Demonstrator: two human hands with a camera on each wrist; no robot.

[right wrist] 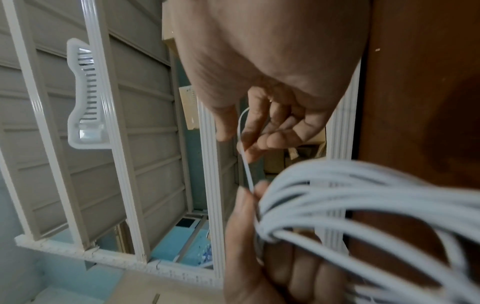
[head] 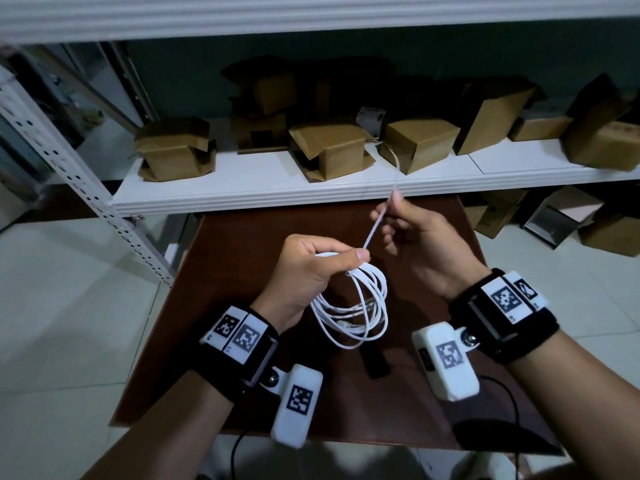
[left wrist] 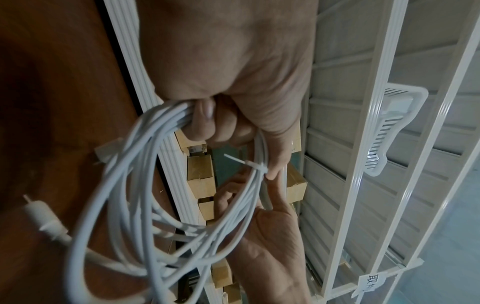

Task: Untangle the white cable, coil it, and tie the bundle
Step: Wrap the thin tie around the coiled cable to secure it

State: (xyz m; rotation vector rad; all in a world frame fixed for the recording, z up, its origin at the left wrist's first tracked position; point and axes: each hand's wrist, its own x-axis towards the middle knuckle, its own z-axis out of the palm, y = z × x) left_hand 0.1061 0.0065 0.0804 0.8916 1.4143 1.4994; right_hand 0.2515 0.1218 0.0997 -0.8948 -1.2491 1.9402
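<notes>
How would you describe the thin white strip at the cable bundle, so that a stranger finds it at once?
Start at the dark brown wooden table; above it the left hand grips a coiled white round cable. From that hand's thumb a thin flat white plastic tie strip runs up to the right hand, which pinches it. Unlike the looped cable, it is straight, single and flat.
</notes>
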